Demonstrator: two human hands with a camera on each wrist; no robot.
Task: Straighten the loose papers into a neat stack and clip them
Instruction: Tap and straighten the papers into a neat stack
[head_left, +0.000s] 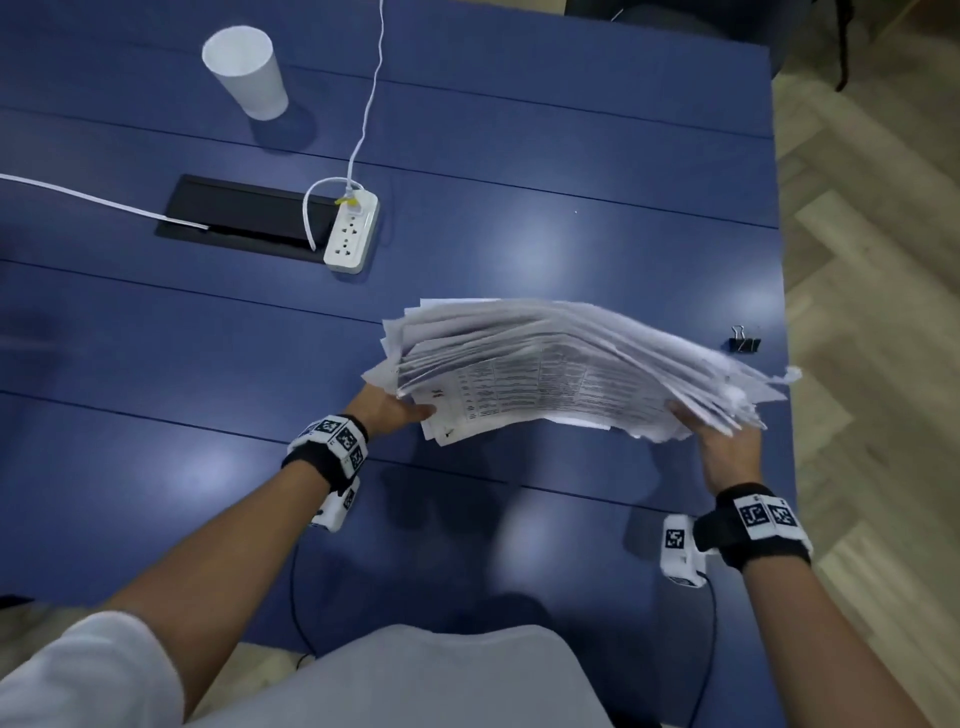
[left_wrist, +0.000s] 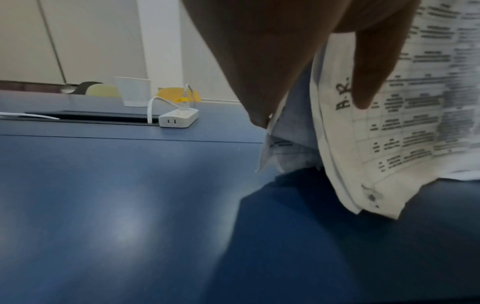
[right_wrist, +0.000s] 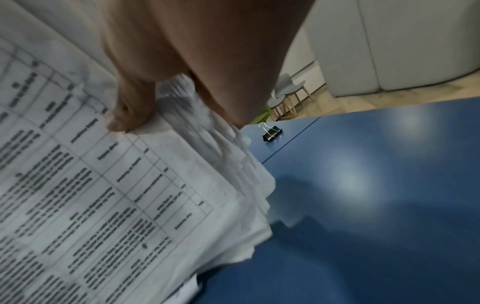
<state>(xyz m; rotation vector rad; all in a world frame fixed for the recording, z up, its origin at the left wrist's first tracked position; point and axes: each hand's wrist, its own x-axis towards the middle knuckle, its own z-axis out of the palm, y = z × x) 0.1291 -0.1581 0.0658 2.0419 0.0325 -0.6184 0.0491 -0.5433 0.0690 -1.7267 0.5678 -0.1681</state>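
Above the near right part of the blue table (head_left: 467, 234), the papers (head_left: 571, 358) hang lifted as one thick, bowed sheaf, clear of the surface; their edges still fan out unevenly at both ends, so the squaring appears only begun; tapping the sheaf level and clipping it are left. The binder clip (head_left: 744, 343) lies untouched on the table just beyond the right end of the sheaf, near the table's right edge. The left hand (head_left: 395, 408) grips the left end, thumb pressed on the printed top sheet and fingers hidden beneath; the right hand (head_left: 727, 447) holds the right end the same way, thumb on top, the ragged edges spilling past it; both forearms reach forward, wrists apart at the sheaf's width. Farther left stand a paper cup (head_left: 247, 70) and a power strip (head_left: 351, 231).
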